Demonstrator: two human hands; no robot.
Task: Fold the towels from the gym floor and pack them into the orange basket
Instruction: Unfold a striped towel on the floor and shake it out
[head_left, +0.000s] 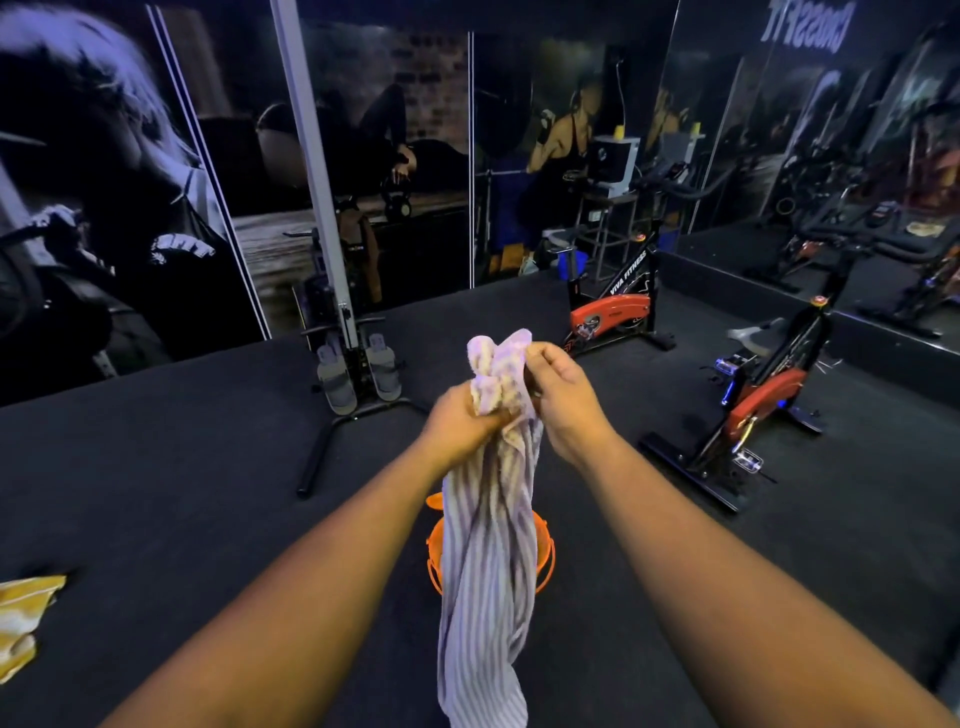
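Observation:
A pale lilac striped towel hangs bunched in front of me, reaching from chest height down past the frame's bottom. My left hand grips its upper bunch from the left. My right hand pinches the top edge from the right. Behind the hanging towel stands the orange basket on the dark floor, mostly hidden by the cloth. A yellow towel lies crumpled on the floor at the far left.
A rowing machine stands ahead on the left. Two red and black exercise bikes stand to the right. Mirrors and wall posters close off the back. Dark carpet covers the floor.

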